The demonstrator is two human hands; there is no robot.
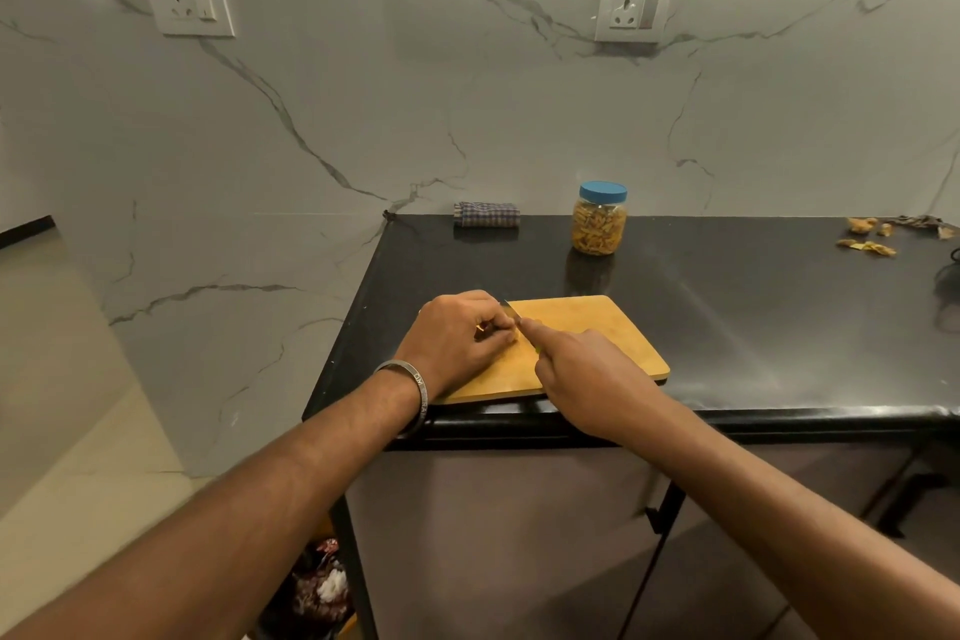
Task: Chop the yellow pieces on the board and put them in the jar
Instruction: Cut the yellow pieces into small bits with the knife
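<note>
A black polished stone counter (pixel 727 327) is carrying a rectangular light wooden chopping board (pixel 597 343) at its front edge. Behind the board, a clear plastic jar (pixel 598 224) of yellow strips is standing with its blue lid on. On the board's left end, the left hand (pixel 457 340) is curling round a small yellow piece (pixel 515 334), while the right hand (pixel 582 374), just beside it, is gripping a small knife (pixel 511 310).

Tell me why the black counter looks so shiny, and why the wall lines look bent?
In the head view, lights reflect off the polished black counter, so a pale glare spreads right of the cutting board and the jar mirrors beneath itself; the glossy marble wall shows bright streaks too; the wide-angle lens bows the edges, tilting the sockets; the knife between both hands is small and soft.
</note>
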